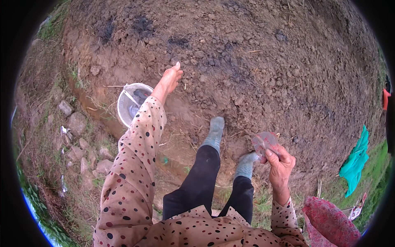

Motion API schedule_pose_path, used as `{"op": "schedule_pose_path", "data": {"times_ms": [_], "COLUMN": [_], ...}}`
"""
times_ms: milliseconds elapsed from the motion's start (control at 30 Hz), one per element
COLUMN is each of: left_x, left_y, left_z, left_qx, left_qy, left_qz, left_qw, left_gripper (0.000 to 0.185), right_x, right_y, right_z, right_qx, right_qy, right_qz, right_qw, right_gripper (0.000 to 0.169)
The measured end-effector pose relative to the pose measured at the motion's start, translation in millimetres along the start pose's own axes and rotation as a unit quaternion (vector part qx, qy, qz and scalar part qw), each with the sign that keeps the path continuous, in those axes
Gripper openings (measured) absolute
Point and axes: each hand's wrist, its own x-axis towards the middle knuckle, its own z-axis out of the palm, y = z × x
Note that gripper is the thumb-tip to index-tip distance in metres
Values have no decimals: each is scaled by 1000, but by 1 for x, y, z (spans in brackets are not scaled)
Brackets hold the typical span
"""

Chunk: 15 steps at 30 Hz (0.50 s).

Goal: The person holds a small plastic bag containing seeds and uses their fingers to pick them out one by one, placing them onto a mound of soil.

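My left hand (172, 78) reaches out over the tilled brown soil (234, 77), just beyond a white plastic bucket (122, 108). It is seen from the thumb side, and whether anything lies in its palm is hidden. The bucket has a handle across its mouth and holds dark and pale things I cannot make out; my sleeve covers part of the rim. Close to my right boot, my right hand (279, 160) pinches a small clear plastic packet with red print (266, 142) between thumb and fingers.
My grey-blue boots (217, 125) stand at the soil's edge. Rocks (77, 123) and litter lie on the left. A green cloth (355, 163) is at the right, with an orange thing (386, 98) farther off. Red patterned fabric (330, 219) shows at the lower right.
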Motion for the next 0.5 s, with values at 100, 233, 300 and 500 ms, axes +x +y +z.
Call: {"op": "schedule_pose_path", "data": {"times_ms": [100,233,300,500], "left_x": [1,-13,-28,-120], "left_y": [-8,-17,-13,-32], "left_z": [-11,-22,-10,75], "left_qx": [-35,-50,117,-36], "left_qy": [7,-12,2,-152], "left_qz": [40,91,136,89], "left_qw": [999,995,984,984], "left_gripper": [62,57,53,49], "right_x": [-4,-9,-11,-14], "right_y": [4,2,3,8], "right_z": [-2,-7,-8,-19], "right_qx": [0,11,17,17], "right_qy": [3,3,-1,-4], "right_qz": [-6,10,11,12], "right_qw": [1000,1000,1000,1000], "right_gripper": [13,13,13,12]}}
